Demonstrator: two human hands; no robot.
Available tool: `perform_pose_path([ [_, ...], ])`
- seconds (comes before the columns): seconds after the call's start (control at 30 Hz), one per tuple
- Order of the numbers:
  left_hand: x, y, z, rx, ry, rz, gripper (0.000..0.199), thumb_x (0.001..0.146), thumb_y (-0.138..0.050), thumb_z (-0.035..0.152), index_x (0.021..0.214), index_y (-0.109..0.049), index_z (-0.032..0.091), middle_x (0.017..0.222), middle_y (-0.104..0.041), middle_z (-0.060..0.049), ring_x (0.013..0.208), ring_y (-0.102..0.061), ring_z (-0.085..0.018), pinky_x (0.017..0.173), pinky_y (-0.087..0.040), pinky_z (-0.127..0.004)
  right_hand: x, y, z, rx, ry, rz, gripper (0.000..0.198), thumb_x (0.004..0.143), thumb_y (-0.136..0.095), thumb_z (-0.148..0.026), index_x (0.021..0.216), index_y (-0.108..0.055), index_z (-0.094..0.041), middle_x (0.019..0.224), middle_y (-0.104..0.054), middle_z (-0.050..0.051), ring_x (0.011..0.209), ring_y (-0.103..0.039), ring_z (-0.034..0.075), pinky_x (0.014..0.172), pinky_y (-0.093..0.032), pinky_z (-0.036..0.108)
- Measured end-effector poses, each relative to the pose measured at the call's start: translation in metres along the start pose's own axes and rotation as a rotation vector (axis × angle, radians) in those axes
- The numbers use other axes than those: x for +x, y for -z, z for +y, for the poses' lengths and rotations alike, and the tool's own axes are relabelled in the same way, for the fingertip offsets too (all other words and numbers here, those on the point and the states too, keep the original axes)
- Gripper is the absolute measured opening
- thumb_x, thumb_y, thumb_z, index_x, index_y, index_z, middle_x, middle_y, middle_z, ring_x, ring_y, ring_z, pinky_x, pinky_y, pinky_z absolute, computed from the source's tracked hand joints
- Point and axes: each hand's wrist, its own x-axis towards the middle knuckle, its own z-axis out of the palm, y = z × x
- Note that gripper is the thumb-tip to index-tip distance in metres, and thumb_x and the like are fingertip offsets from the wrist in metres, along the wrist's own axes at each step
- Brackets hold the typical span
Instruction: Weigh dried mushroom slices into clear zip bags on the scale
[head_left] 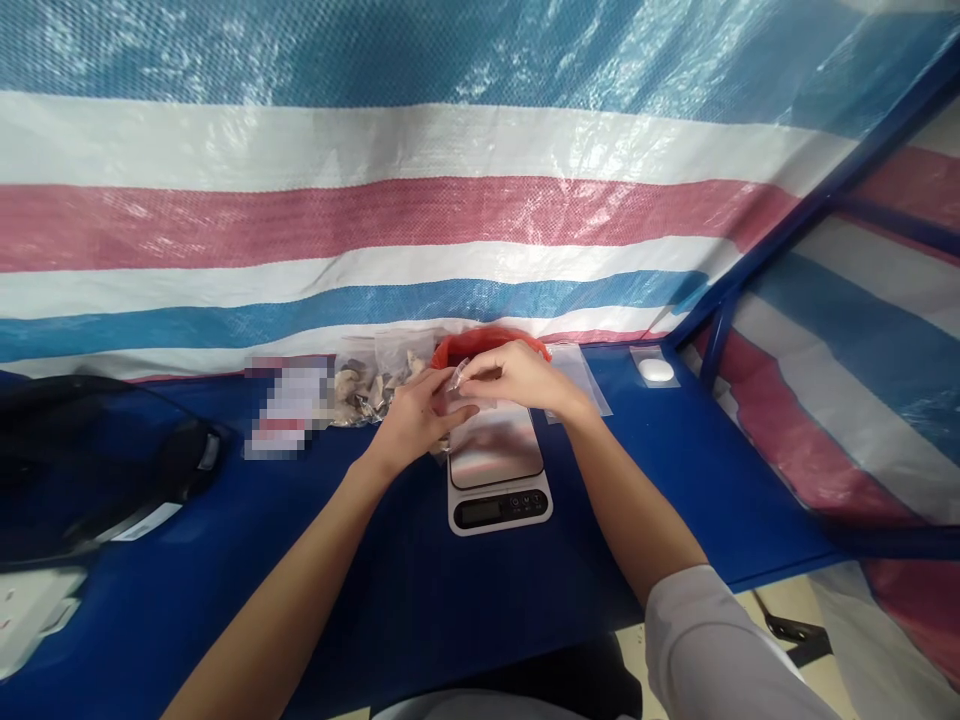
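Over the far end of a white kitchen scale (496,455), my two hands meet at a clear plastic bag (458,375). My right hand (517,372) pinches the bag's top edge between thumb and fingers. From the other side my left hand (414,418) grips it, its thumb pointing right over the scale's plate. Much of the bag is hidden by my fingers, and its contents do not show clearly. Clear bags of pale brown dried pieces (367,390) lie just left of my left hand. Behind my hands sits an open red plastic bag (491,336).
Flat empty clear bags (586,380) lie right of the red bag. A white rounded object (655,371) rests at the back right of the blue table (465,600). A black item (97,460) and a white power strip (34,615) are at left. Striped sheeting (420,210) hangs behind.
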Motion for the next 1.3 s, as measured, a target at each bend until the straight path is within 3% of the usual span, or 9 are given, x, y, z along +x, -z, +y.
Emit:
perform_pose_path([
  [0.17, 0.004, 0.020, 0.003, 0.016, 0.125, -0.163, 0.049, 0.078, -0.072, 0.057, 0.110, -0.071, 0.020, 0.084, -0.069, -0.001, 0.073, -0.061, -0.018, 0.068, -0.047, -0.030, 0.000, 0.019, 0.012, 0.261, 0.090, -0.013, 0.016, 0.084, -0.072, -0.031, 0.092, -0.079, -0.020, 0.092, -0.077, 0.003, 0.082, -0.069, 0.016, 0.073, -0.052, 0.028],
  [0.33, 0.010, 0.037, 0.010, 0.113, 0.166, -0.278, 0.041, 0.079, -0.070, 0.056, 0.104, -0.074, 0.024, 0.077, -0.070, 0.000, 0.067, -0.062, -0.021, 0.063, -0.047, -0.031, 0.002, 0.027, 0.021, 0.428, 0.035, 0.085, 0.019, 0.077, -0.079, -0.037, 0.086, -0.080, -0.020, 0.088, -0.076, 0.003, 0.079, -0.069, 0.016, 0.074, -0.054, 0.030],
  [0.6, 0.028, 0.047, -0.001, 0.153, 0.163, -0.170, 0.037, 0.079, -0.072, 0.056, 0.098, -0.074, 0.024, 0.068, -0.068, 0.000, 0.063, -0.063, -0.020, 0.063, -0.049, -0.029, 0.006, 0.026, 0.058, 0.599, -0.089, 0.194, 0.029, 0.068, -0.085, -0.041, 0.087, -0.079, -0.020, 0.091, -0.077, 0.003, 0.081, -0.070, 0.016, 0.079, -0.059, 0.032],
  [0.77, 0.052, 0.047, 0.011, 0.225, 0.199, -0.217, 0.035, 0.077, -0.069, 0.057, 0.086, -0.071, 0.023, 0.077, -0.072, -0.002, 0.069, -0.065, -0.022, 0.064, -0.047, -0.029, 0.014, 0.029, 0.073, 0.724, -0.211, 0.316, 0.037, 0.069, -0.084, -0.042, 0.099, -0.077, -0.022, 0.093, -0.078, 0.003, 0.091, -0.073, 0.018, 0.081, -0.061, 0.032],
  [0.87, 0.066, 0.044, 0.015, 0.237, 0.177, -0.283, 0.034, 0.077, -0.068, 0.055, 0.090, -0.072, 0.024, 0.084, -0.074, -0.002, 0.073, -0.066, -0.022, 0.064, -0.047, -0.029, 0.019, 0.029, 0.078, 0.726, -0.225, 0.352, 0.042, 0.069, -0.083, -0.044, 0.103, -0.075, -0.021, 0.089, -0.078, 0.004, 0.088, -0.074, 0.019, 0.080, -0.061, 0.033],
  [1.0, 0.078, 0.040, 0.010, 0.235, 0.147, -0.298, 0.036, 0.077, -0.068, 0.050, 0.103, -0.072, 0.025, 0.088, -0.076, -0.002, 0.073, -0.067, -0.022, 0.063, -0.047, -0.029, 0.021, 0.027, 0.085, 0.723, -0.242, 0.357, 0.037, 0.067, -0.084, -0.044, 0.094, -0.076, -0.019, 0.084, -0.078, 0.004, 0.083, -0.074, 0.020, 0.078, -0.061, 0.033],
  [1.3, 0.077, 0.038, -0.016, 0.048, 0.281, -0.077, 0.065, 0.065, -0.079, 0.059, 0.114, -0.067, 0.018, 0.078, -0.072, -0.003, 0.069, -0.066, -0.021, 0.062, -0.052, -0.031, 0.017, 0.025, 0.104, 0.710, -0.321, 0.340, 0.031, 0.069, -0.083, -0.038, 0.092, -0.077, -0.018, 0.080, -0.076, 0.003, 0.077, -0.071, 0.016, 0.073, -0.061, 0.029],
])
